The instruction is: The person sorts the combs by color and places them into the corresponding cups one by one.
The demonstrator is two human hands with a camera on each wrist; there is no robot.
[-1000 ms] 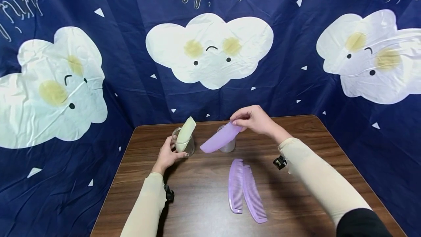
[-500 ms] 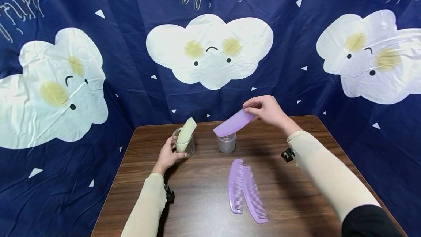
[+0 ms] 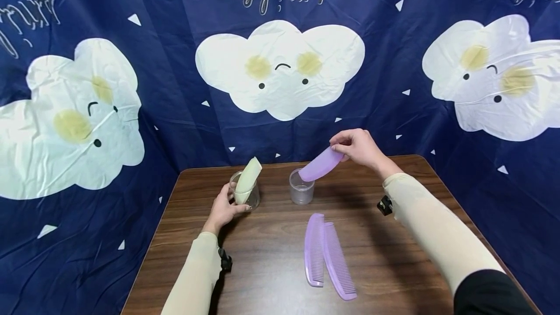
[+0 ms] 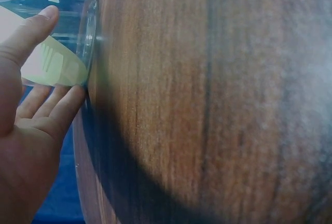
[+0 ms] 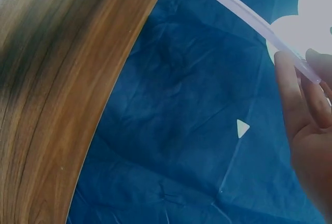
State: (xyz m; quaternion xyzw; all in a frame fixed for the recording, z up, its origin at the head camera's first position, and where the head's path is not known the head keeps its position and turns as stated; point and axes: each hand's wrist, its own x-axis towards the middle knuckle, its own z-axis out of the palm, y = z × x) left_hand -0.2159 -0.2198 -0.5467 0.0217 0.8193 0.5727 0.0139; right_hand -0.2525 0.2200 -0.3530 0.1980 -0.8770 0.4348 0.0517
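A blue cloth is hanging behind and along both sides of a tabletop. Over its far part, the right hand is pinching the upper end of the held comb, whose other end is reaching left to the mouth of the right cup; whether the tip is inside is hard to tell. The left hand is grasping the left cup, and the green comb is standing in that cup. Nearer the person, apart from both hands, the left loose comb and right loose comb are lying on the tabletop.

Four combs are showing, three purple and one green, with two clear cups.

The held comb's long axis is sloping down and left from the hand. The left loose comb is pointing almost straight away from the person; the right loose comb is slanting, its far end leaning toward its neighbour. The green comb is tilting right at its top.
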